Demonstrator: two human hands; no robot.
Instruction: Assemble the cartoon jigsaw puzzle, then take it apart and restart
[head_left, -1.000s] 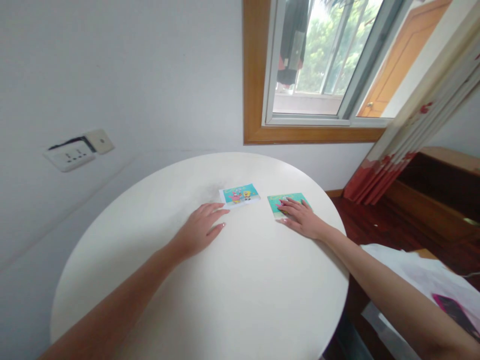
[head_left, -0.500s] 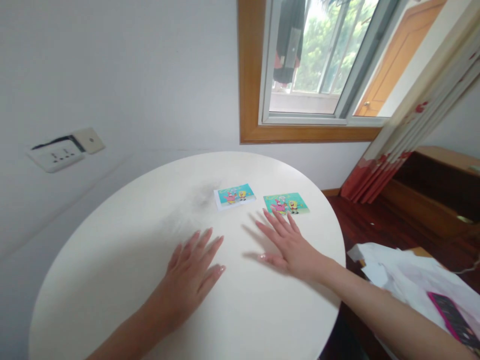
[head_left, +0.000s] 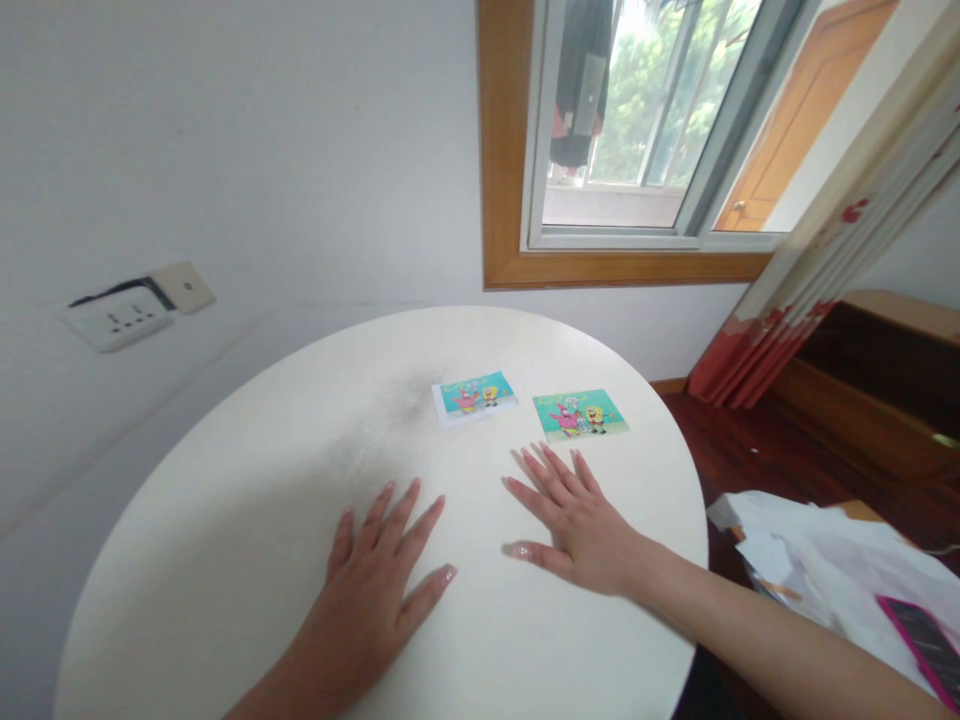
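My left hand [head_left: 375, 580] lies palm down on the white round table [head_left: 247, 480], fingers spread, holding nothing. Palm down on the right side of the tabletop is my right hand [head_left: 577, 515], its fingers also spread and nothing in it. Just beyond its fingertips lies a cartoon picture card [head_left: 580, 414] with a pink starfish and a yellow sponge figure on a teal ground. To the left of that card is a second cartoon card [head_left: 475, 397] with a similar picture and a white margin along its left and lower edges. Neither hand touches a card.
A grey smudge [head_left: 409, 395] marks the tabletop left of the cards. Behind the table are a wall with a socket [head_left: 124, 315] and a wood-framed window [head_left: 499, 200]. At right are a curtain [head_left: 742, 345], white paper or plastic [head_left: 832, 560] and a pink-edged phone [head_left: 922, 640].
Both hands have drawn back slightly toward me, and the right fingertips have come away from the right card's lower edge. The view has shifted a little. The cards lie as before.
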